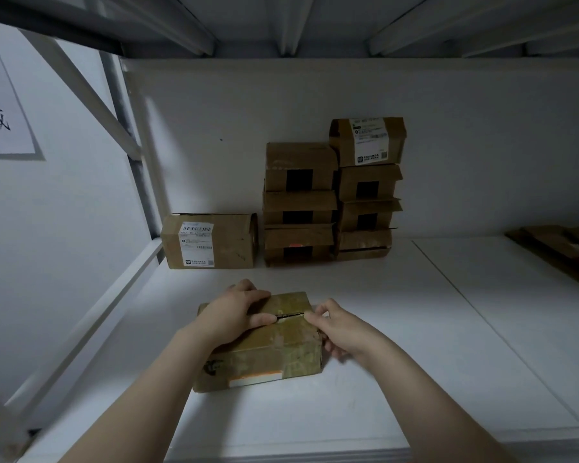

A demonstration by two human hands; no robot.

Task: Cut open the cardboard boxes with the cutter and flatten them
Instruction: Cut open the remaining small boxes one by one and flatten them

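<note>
A taped brown cardboard box lies on the white shelf board right in front of me. Its top seam is split open in a dark slit. My left hand lies flat over the left half of the top, with its thumb tip at the slit. My right hand grips the box's right end, fingers curled round the edge and a fingertip at the slit's right end. No cutter is in view.
Against the back wall stand two stacks of small boxes and a single labelled box to their left. Flattened cardboard lies at the far right. A metal upright borders the left, with another shelf overhead.
</note>
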